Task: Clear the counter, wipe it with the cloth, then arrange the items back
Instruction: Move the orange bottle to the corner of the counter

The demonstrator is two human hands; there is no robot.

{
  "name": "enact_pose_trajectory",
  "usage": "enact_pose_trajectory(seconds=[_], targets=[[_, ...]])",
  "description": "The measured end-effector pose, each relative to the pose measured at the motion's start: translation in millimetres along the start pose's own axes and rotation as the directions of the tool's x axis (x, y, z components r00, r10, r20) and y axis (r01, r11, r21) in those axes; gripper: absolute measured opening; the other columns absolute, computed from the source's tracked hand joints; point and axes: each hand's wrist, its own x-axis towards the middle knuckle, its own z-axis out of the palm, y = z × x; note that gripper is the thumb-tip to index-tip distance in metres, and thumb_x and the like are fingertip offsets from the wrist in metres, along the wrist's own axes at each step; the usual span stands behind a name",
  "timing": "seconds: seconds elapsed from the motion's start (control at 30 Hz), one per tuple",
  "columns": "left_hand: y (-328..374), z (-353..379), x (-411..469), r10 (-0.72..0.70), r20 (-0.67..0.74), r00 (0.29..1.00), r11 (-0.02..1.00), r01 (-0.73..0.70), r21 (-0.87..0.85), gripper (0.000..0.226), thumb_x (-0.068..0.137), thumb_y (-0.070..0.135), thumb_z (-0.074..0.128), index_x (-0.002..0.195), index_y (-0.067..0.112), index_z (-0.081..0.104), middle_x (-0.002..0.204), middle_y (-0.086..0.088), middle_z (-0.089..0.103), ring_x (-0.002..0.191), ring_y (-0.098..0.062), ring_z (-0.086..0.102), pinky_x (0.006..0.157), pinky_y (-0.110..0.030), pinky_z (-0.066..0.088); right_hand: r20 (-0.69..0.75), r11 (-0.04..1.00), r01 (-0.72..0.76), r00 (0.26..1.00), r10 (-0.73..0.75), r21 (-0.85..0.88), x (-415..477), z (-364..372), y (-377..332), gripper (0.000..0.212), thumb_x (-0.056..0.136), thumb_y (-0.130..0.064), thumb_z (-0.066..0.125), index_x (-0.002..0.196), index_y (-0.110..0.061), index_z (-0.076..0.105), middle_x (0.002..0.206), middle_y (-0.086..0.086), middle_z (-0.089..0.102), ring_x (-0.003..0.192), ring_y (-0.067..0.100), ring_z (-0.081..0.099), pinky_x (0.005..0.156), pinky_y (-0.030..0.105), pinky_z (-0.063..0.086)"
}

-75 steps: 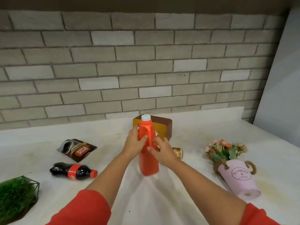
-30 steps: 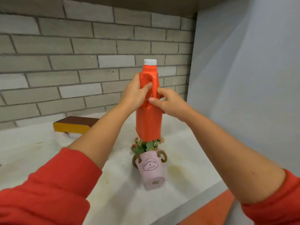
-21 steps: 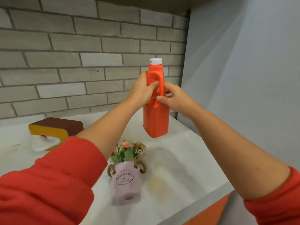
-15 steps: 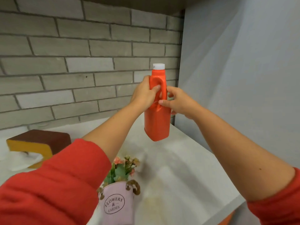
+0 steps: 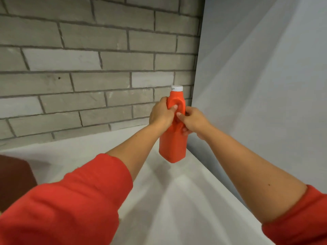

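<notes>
An orange plastic bottle (image 5: 172, 147) with a white cap stays upright between both my hands, low over the far right corner of the white counter (image 5: 173, 195). I cannot tell whether its base touches the surface. My left hand (image 5: 160, 114) grips the handle part from the left, thumb pressed into the recess. My right hand (image 5: 192, 121) holds the same part from the right, fingers curled around it.
A grey brick wall (image 5: 85, 71) closes off the back and a plain grey panel (image 5: 265, 85) the right side, meeting just behind the bottle. The dark brown top of a tissue box (image 5: 14, 177) shows at the left edge. My red sleeves fill the lower corners.
I carried the bottle from the counter's middle to the far right corner and lowered it toward the surface. The pink flower pot and other items have dropped out of view.
</notes>
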Motion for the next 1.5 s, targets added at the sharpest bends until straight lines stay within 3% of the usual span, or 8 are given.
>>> enact_pose_trajectory(seconds=[0.13,0.23,0.37,0.47,0.57,1.0,1.33,1.5], targets=[[-15,25,34,-0.015,0.063,0.998,0.997,0.020,-0.075,0.036,0.096,0.022,0.047,0.131,0.013,0.047,0.128,-0.010,0.054,0.116,-0.026,0.054,0.096,-0.035,0.044,-0.048,1.000,-0.027,0.998,0.027,-0.003,44,9,25,0.014,0.098,-0.028,0.045,0.096,-0.017,0.054,0.085,0.008,0.061,0.072,0.027,0.063,0.077,0.045,0.057],[-30,40,52,-0.176,0.030,0.984,0.981,0.178,-0.078,0.047,0.097,0.030,0.043,0.142,0.014,0.035,0.144,-0.012,0.035,0.124,-0.029,0.046,0.103,-0.040,0.041,-0.092,0.999,0.004,0.996,-0.009,-0.052,74,19,40,0.014,0.096,-0.027,0.046,0.092,-0.017,0.054,0.090,0.014,0.063,0.091,0.036,0.064,0.085,0.049,0.052],[-56,56,53,-0.432,0.136,0.892,0.886,0.447,-0.120,0.048,0.099,0.041,0.030,0.138,0.015,0.037,0.140,-0.013,0.040,0.121,-0.033,0.046,0.095,-0.045,0.044,-0.142,1.000,-0.020,0.990,0.020,0.006,106,33,58,0.027,0.096,-0.023,0.048,0.106,-0.003,0.062,0.109,0.020,0.065,0.102,0.035,0.060,0.084,0.035,0.046],[-71,65,50,-0.487,0.247,0.838,0.804,0.540,-0.249,0.054,0.098,0.052,0.018,0.145,0.025,0.028,0.148,-0.006,0.033,0.131,-0.033,0.038,0.101,-0.051,0.038,-0.157,0.998,-0.053,0.986,0.056,0.024,124,40,70,0.032,0.097,-0.025,0.046,0.108,0.000,0.061,0.113,0.020,0.063,0.107,0.035,0.058,0.080,0.031,0.042],[-79,74,49,-0.449,0.353,0.821,0.757,0.560,-0.337,0.061,0.096,0.057,0.012,0.145,0.026,0.028,0.147,-0.003,0.038,0.134,-0.028,0.038,0.108,-0.053,0.033,-0.163,0.997,-0.066,0.984,0.071,0.038,137,45,81,0.033,0.097,-0.025,0.047,0.109,0.002,0.061,0.113,0.022,0.064,0.106,0.035,0.058,0.083,0.034,0.043],[-106,102,69,-0.450,0.390,0.804,0.680,0.591,-0.434,0.063,0.095,0.058,0.011,0.147,0.025,0.026,0.150,-0.004,0.035,0.136,-0.028,0.035,0.113,-0.049,0.028,-0.159,0.988,-0.100,0.980,0.117,0.114,166,58,103,0.031,0.096,-0.023,0.049,0.116,-0.001,0.061,0.115,0.019,0.064,0.108,0.033,0.059,0.088,0.035,0.044],[-104,112,74,-0.432,0.378,0.819,0.687,0.570,-0.451,0.065,0.096,0.056,0.009,0.149,0.020,0.018,0.156,-0.002,0.021,0.144,-0.026,0.019,0.118,-0.043,0.014,-0.128,0.986,-0.099,0.985,0.116,0.131,174,62,107,0.030,0.098,-0.023,0.045,0.112,0.000,0.059,0.114,0.019,0.062,0.107,0.033,0.058,0.089,0.037,0.045],[-101,107,70,-0.439,0.374,0.817,0.724,0.569,-0.390,0.062,0.097,0.054,0.009,0.148,0.021,0.021,0.154,-0.001,0.026,0.142,-0.022,0.025,0.114,-0.039,0.019,-0.060,0.987,-0.112,0.991,0.119,0.118,176,64,106,0.031,0.099,-0.024,0.040,0.119,-0.005,0.055,0.119,0.018,0.059,0.110,0.034,0.056,0.095,0.044,0.047]])
